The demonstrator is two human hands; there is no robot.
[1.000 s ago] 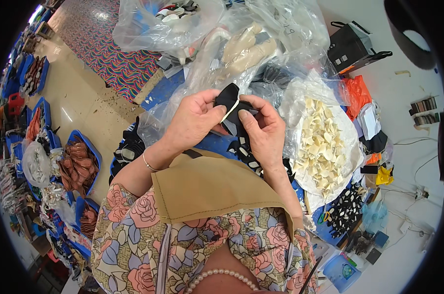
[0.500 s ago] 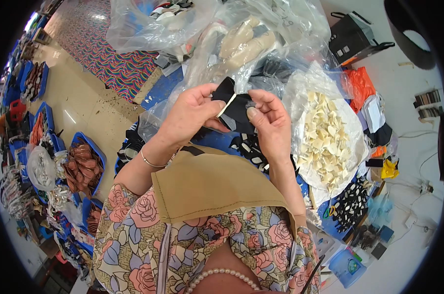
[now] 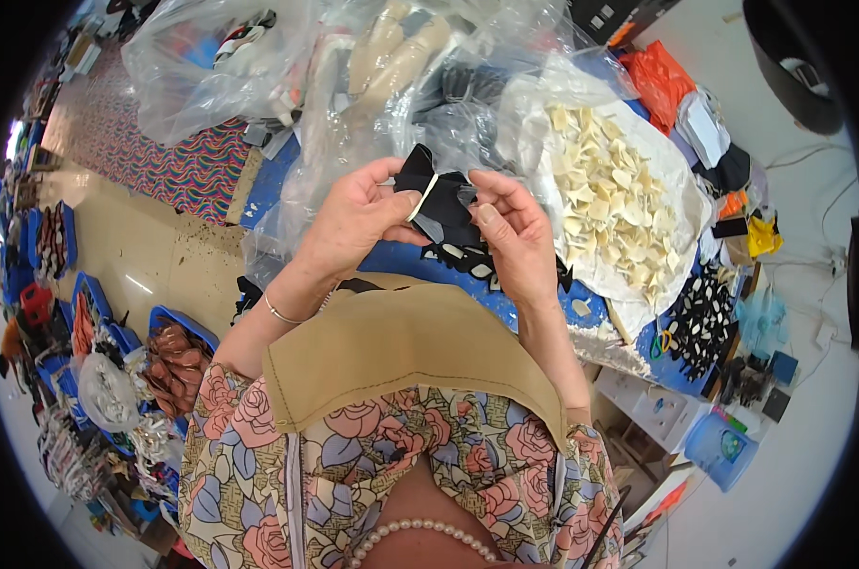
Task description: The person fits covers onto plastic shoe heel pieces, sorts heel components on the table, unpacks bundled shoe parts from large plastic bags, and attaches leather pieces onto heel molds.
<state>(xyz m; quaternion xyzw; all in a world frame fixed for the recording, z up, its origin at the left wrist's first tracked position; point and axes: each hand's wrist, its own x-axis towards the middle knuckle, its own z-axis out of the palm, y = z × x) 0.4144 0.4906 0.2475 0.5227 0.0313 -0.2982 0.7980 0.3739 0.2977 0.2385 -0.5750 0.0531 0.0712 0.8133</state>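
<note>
Both my hands hold a small black fabric piece (image 3: 450, 220) up above the blue table. A narrow cream strip (image 3: 424, 197) crosses it near my left thumb, and a greyish patch shows at its lower edge. My left hand (image 3: 349, 223) is closed on the left side, thumb in front. At the right edge my right hand (image 3: 517, 232) pinches the piece between thumb and fingers, where a small greyish, shiny bit shows. Beneath the hands lie black pieces with white patches (image 3: 467, 263), partly covered by my wrists. To the right, many cream cut pieces (image 3: 611, 194) are heaped on a white sheet (image 3: 534, 104).
Clear plastic bags (image 3: 349, 123) with beige pieces lie at the far side. More black-and-white pieces (image 3: 700, 327) and scissors (image 3: 661, 343) are at the table's right. Blue trays with brown pieces (image 3: 176, 365) stand at left. A blue bin (image 3: 721, 450) is lower right.
The view has turned, so the table's contents sit differently in the picture. Both hands still grip the black piece, with little visible change in their hold.
</note>
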